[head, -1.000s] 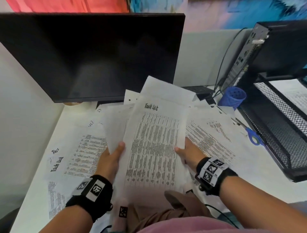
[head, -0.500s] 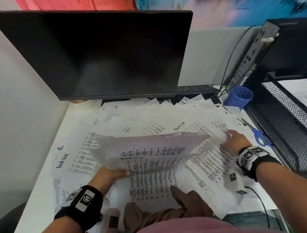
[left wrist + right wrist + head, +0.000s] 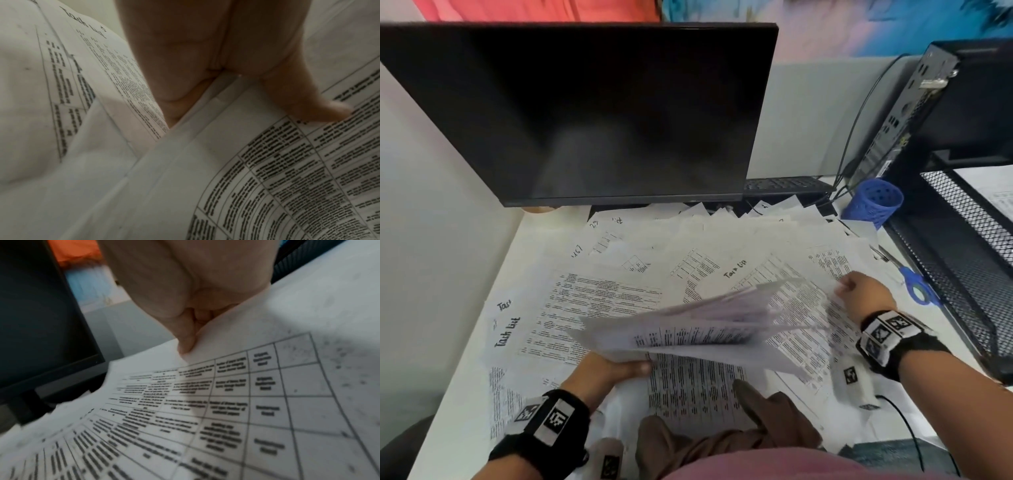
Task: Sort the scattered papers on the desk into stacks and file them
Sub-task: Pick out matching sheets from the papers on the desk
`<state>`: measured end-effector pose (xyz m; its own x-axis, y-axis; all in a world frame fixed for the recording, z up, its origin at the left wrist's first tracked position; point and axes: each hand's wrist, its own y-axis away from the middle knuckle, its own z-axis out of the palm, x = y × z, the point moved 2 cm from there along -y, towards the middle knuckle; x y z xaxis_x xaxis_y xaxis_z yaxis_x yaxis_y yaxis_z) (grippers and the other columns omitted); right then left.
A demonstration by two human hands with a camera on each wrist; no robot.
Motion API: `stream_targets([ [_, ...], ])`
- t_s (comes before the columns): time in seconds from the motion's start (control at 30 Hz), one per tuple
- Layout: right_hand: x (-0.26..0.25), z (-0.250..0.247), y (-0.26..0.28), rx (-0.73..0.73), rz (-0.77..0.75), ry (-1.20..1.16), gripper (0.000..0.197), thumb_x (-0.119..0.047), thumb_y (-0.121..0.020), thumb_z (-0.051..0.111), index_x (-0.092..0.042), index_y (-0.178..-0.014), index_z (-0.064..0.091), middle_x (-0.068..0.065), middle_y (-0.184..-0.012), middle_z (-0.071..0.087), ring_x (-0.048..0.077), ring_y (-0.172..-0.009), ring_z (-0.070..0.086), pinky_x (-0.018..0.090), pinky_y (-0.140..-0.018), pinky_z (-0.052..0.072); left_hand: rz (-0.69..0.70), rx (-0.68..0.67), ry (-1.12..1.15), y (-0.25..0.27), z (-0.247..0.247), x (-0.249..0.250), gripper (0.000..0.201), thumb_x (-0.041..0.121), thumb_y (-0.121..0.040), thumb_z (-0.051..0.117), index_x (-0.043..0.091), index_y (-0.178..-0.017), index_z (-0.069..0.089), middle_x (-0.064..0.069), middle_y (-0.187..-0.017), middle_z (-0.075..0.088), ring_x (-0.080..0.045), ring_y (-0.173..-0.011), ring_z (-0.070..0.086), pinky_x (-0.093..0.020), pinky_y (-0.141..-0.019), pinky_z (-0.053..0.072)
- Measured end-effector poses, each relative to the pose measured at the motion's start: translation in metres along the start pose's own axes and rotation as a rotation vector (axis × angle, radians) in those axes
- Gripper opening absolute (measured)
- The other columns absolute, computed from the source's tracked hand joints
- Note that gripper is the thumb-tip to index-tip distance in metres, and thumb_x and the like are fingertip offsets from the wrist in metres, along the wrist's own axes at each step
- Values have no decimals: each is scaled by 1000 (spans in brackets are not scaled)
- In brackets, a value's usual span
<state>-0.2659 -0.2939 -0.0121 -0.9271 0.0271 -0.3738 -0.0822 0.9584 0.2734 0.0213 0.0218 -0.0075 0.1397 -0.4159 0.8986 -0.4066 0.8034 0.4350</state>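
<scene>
Printed sheets with tables, some headed "Task List", lie scattered (image 3: 599, 301) over the white desk (image 3: 465, 373). My left hand (image 3: 616, 368) holds a fanned bundle of sheets (image 3: 688, 335) raised above the desk, thumb on top; the left wrist view shows the thumb (image 3: 320, 107) pressing the bundle (image 3: 267, 178). Farther right, my right hand (image 3: 859, 294) pinches the edge of a single sheet (image 3: 808, 329) and lifts it. In the right wrist view its fingers (image 3: 187, 340) curl round that sheet's edge (image 3: 226, 402).
A dark monitor (image 3: 585, 113) stands at the back. At right a black mesh paper tray (image 3: 962, 260) holds a sheet, with a computer case (image 3: 914, 113) behind it. A blue pen cup (image 3: 875, 202) and blue-handled scissors (image 3: 914, 284) lie near the tray.
The bundle has tipped from upright to nearly flat in my left hand. My right hand let it go, moved right and took hold of a loose sheet, now lifting it.
</scene>
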Motion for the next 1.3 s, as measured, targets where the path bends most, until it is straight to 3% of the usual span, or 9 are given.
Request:
stream_targets([
  [0.13,-3,-17,-2,53,-36,-205,10,-13,-91,53,-12,-100,59,12,-87,57,26,-80,50,28,-74,36,-84,30,-1,0,-2,-7,34,21,-67,83,10,-98,74,13,-79,74,1,-72,69,-5,-60,46],
  [0.23,-8,-25,0,2,-89,-185,6,-14,-91,55,-16,-97,57,10,-90,60,23,-79,50,25,-73,34,-134,39,-83,-3,-11,-23,61,62,-40,85,21,-85,80,-4,-84,68,-16,-76,56,-26,-68,40],
  [0.43,-7,5,-3,-231,-127,158,47,-23,-84,66,-14,-128,52,12,-126,58,27,-111,54,31,-93,41,-56,30,-37,8,-1,-14,24,-5,-73,75,18,-82,76,3,-79,76,-6,-68,70,-12,-56,48],
  [0.67,7,34,-11,-246,-78,367,105,-55,-51,81,-20,-136,30,10,-129,49,33,-121,47,50,-100,41,-120,83,25,17,5,-5,13,15,-65,85,17,-74,75,5,-66,73,-7,-65,68,-25,-63,49],
  [0.73,6,30,-6,-225,-48,281,94,-39,-59,82,-20,-135,30,9,-125,55,32,-116,53,48,-99,43,-84,29,35,17,7,-3,54,43,-35,93,18,-81,79,-4,-85,76,-19,-85,71,-33,-82,53],
  [0.87,13,12,0,-93,-26,48,72,-14,-78,71,-27,-138,35,14,-113,63,34,-104,59,39,-92,47,-43,-2,31,21,12,7,43,28,-57,88,10,-93,74,6,-84,77,-2,-78,70,-10,-66,50],
  [1.0,18,-25,-2,5,-7,-94,48,-26,-83,69,-16,-128,56,14,-125,60,33,-113,55,35,-91,43,-4,18,41,18,10,9,88,56,-36,89,12,-110,70,-3,-105,74,-19,-99,70,-36,-89,51],
  [1.23,7,-73,15,120,-87,-587,14,-33,-86,64,-21,-92,68,3,-89,72,29,-86,67,32,-73,52,-50,180,295,-8,12,26,80,48,-30,96,7,-96,74,-9,-104,74,-25,-102,68,-49,-102,45],
  [1.3,-2,-69,20,22,-146,-840,14,-26,-78,73,-18,-89,71,5,-94,73,30,-92,67,41,-87,52,-50,168,385,-9,22,45,72,40,-35,95,4,-93,73,-7,-96,75,-20,-94,71,-42,-97,49],
])
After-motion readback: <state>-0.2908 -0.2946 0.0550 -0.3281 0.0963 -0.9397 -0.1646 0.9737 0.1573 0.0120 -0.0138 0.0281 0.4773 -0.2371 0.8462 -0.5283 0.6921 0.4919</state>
